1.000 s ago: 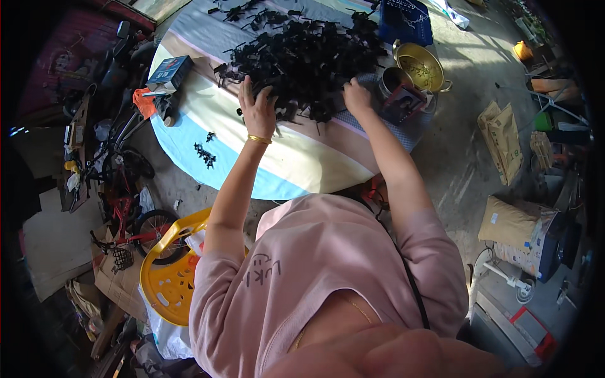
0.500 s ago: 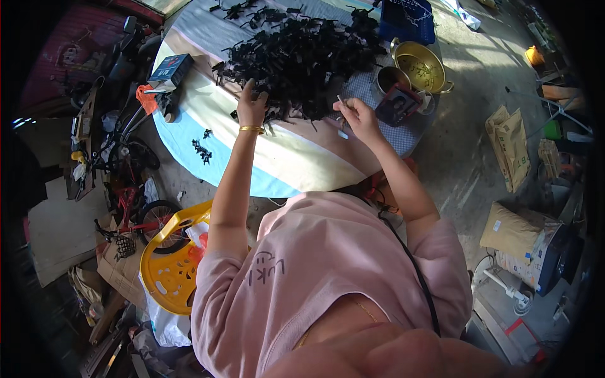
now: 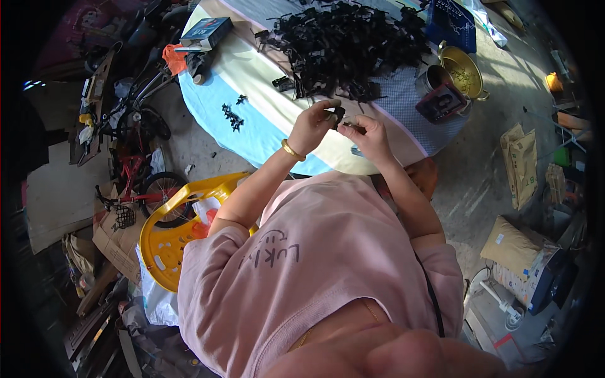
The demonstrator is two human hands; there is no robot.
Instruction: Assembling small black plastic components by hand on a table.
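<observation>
"Many small, angular black pieces (image 3: 346,50) are heaped on the round table under the striped cloth (image 3: 252,79). Is one in hand?"

"Yes: the left hand (image 3: 313,128), a gold-coloured bangle (image 3: 292,150) at its wrist, pinches a single black piece (image 3: 338,114) between thumb and finger, in front of the heap."

"And the right hand (image 3: 370,137)?"

"Just beside it, fingertips drawn together near the piece. It grips a thing with a pale bluish end (image 3: 357,151) showing below; the fingers hide the rest, so I can't tell its kind."

"Around the heap?"

"To its right, a two-handled, gold-coloured metal pot (image 3: 455,55) and a blue plastic basket (image 3: 442,26); to its left, a dark blue box (image 3: 208,31). A few separate black bits (image 3: 232,118) lie on the light-blue stripe."
</observation>
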